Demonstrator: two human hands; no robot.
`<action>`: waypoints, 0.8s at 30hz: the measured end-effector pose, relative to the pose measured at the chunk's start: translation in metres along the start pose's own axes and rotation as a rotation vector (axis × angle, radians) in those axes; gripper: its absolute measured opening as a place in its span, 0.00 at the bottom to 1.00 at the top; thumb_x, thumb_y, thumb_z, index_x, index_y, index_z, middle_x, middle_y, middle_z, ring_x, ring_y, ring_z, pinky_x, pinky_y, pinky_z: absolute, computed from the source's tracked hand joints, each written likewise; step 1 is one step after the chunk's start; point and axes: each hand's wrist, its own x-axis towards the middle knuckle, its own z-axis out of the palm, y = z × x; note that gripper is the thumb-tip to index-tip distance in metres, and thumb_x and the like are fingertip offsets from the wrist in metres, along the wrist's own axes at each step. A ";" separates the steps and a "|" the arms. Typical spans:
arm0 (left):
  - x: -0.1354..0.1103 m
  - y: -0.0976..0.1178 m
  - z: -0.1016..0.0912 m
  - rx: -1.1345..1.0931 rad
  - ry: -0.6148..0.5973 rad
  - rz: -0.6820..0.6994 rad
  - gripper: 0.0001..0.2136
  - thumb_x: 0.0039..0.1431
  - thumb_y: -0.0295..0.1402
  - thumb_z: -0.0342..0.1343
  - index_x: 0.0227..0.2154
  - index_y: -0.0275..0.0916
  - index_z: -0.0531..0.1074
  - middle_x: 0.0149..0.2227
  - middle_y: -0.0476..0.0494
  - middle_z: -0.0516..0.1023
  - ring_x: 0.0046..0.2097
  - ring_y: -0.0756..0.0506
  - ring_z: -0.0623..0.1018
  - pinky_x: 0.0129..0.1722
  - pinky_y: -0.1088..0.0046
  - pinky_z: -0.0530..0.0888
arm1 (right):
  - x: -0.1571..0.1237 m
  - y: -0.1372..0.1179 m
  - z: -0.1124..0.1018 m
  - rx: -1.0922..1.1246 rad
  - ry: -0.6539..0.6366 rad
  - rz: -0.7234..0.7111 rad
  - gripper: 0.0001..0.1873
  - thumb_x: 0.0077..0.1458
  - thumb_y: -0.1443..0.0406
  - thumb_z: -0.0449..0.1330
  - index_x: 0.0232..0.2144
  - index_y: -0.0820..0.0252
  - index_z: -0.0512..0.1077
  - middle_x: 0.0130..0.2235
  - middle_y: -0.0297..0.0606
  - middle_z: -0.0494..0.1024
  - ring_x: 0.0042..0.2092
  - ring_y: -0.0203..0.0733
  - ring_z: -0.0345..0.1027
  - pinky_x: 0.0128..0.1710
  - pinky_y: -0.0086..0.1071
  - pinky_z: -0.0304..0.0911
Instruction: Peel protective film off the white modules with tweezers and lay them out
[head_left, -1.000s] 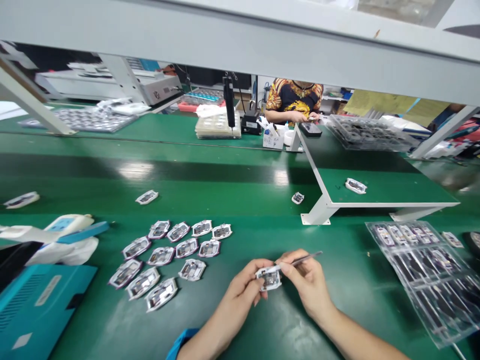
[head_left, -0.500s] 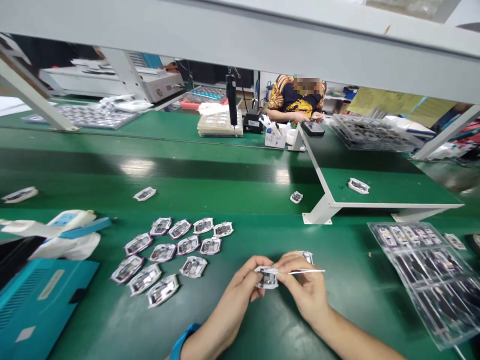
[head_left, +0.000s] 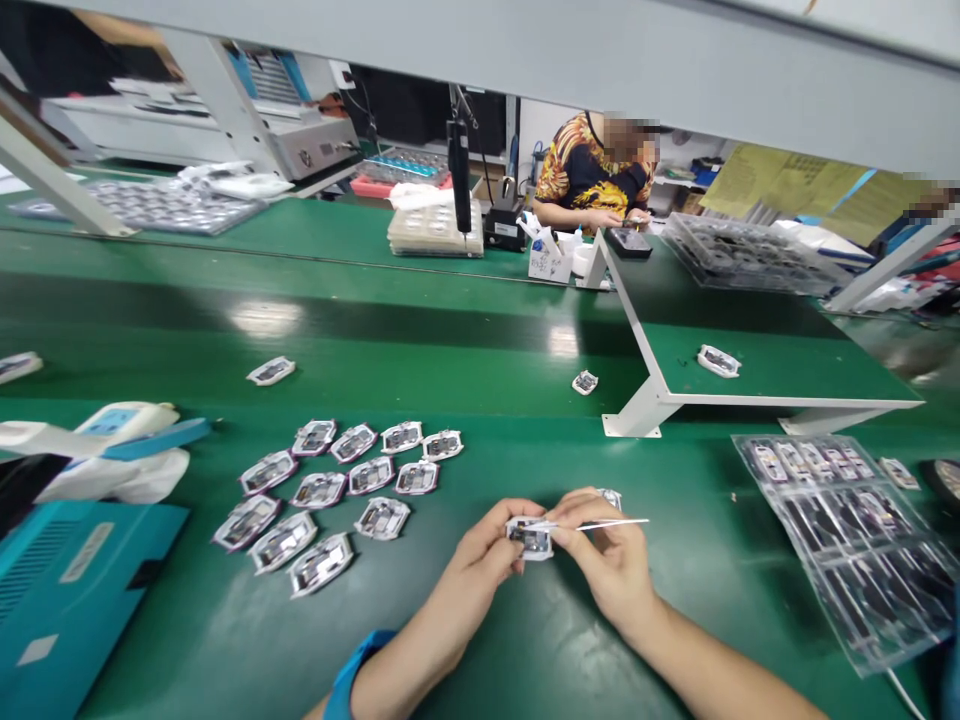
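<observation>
Circuit module [head_left: 529,538], set in a white frame, was held low and near mid-view above the green bench mat [head_left: 202,650]. Left hand [head_left: 480,555] gripped it narrowly from the module's left side; a blue cuff [head_left: 352,672] circled that wrist. Right hand [head_left: 607,560] was also narrow, pinching a slim pointed tool [head_left: 611,523] that ran across the module's upper edge. Whether its tip touched the module could not be told. The two hands nearly met at the module, leaving little room between them.

A second framed module [head_left: 611,497] showed just beyond the right fingers, mostly hidden; whether it was held could not be told.

Up-left of the held module lay a loose group of twelve framed modules [head_left: 371,477], its nearest piece a short way from the left hand, with green mat showing between. To the module's right, a clear plastic tray [head_left: 840,540] of dark parts lay well apart from the right hand, its lower corner close to the frame's bottom edge. Far left of the module, a teal case [head_left: 67,590] was cut off by the frame edge. Up-right stood a raised green shelf [head_left: 780,375] on white legs. Well beyond it, a co-worker [head_left: 592,175] sat at the far bench with both hands together.
</observation>
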 end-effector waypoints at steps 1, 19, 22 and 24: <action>0.000 0.000 -0.001 0.027 -0.013 0.024 0.12 0.48 0.32 0.52 0.37 0.39 0.73 0.29 0.51 0.69 0.30 0.48 0.65 0.30 0.74 0.62 | 0.000 0.000 0.000 0.013 0.001 0.009 0.09 0.56 0.72 0.63 0.34 0.52 0.78 0.33 0.33 0.81 0.38 0.40 0.73 0.41 0.34 0.66; 0.001 0.004 -0.010 0.111 -0.093 0.047 0.16 0.56 0.41 0.56 0.43 0.37 0.75 0.27 0.50 0.72 0.27 0.50 0.67 0.27 0.74 0.63 | 0.001 0.002 -0.003 0.149 0.022 0.128 0.04 0.55 0.68 0.66 0.32 0.52 0.78 0.32 0.33 0.81 0.37 0.38 0.73 0.37 0.30 0.68; 0.002 0.003 -0.008 0.072 -0.070 0.020 0.17 0.54 0.43 0.58 0.41 0.36 0.75 0.25 0.51 0.71 0.26 0.50 0.66 0.25 0.76 0.61 | 0.001 0.004 -0.002 0.142 0.027 0.136 0.04 0.55 0.68 0.66 0.32 0.53 0.78 0.32 0.34 0.81 0.37 0.39 0.73 0.37 0.30 0.69; 0.002 0.002 -0.007 0.044 -0.042 0.005 0.18 0.54 0.44 0.58 0.41 0.36 0.75 0.24 0.52 0.70 0.26 0.50 0.66 0.25 0.76 0.61 | 0.000 0.005 -0.002 0.133 0.042 0.143 0.02 0.54 0.67 0.66 0.31 0.54 0.78 0.32 0.35 0.81 0.37 0.40 0.74 0.38 0.32 0.70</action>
